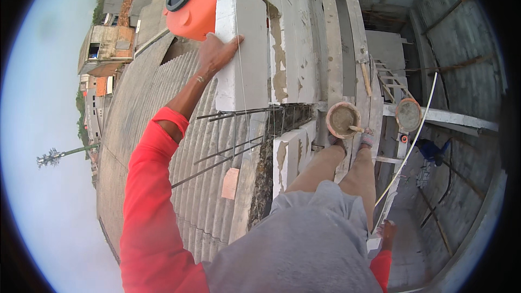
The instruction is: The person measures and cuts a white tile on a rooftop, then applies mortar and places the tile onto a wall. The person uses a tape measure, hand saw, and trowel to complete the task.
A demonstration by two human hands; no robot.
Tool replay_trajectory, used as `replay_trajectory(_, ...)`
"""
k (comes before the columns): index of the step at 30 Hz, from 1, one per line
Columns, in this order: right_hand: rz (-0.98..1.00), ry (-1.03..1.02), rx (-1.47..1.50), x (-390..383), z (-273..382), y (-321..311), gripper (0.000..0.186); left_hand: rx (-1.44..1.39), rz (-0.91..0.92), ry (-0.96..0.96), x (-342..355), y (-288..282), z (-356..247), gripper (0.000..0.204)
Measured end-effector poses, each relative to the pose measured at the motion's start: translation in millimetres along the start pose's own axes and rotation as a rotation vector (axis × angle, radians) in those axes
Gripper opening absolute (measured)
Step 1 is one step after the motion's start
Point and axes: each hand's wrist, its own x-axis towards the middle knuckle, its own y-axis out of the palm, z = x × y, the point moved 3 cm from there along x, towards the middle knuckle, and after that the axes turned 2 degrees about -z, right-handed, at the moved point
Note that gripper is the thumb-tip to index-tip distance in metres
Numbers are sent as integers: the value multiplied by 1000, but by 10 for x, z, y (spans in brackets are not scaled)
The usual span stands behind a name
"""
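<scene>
My left hand grips the outer side of a large white building block, its thumb over the edge facing me. The block sits at the end of a course of white blocks with grey mortar smeared on their faces. A thin string runs down past the block. At lower right, my right hand hangs low near a pale edge; its fingers are too small and blurred to read. By my feet stands a round bucket of mortar with a tool handle sticking out.
Rebar juts from the wall gap over a corrugated roof. Beyond the block is an orange tank with a black lid. Planks lie underfoot, a hammer-like tool on them. A second bucket, a pale pole and a person below are at right.
</scene>
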Motion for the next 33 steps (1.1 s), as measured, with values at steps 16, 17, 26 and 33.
replay_trajectory(16,22,-45,52,115,-136,17,26,11,59,79,22,413,9,102)
replay_trajectory(17,24,-50,56,122,-174,21,27,20,71,66,27,430,-3,102)
replay_trajectory(26,39,-25,54,100,-362,21,30,3,55,76,135,702,-34,89)
replay_trajectory(33,-31,-3,56,23,-285,-13,25,65,54,60,225,1009,-65,83)
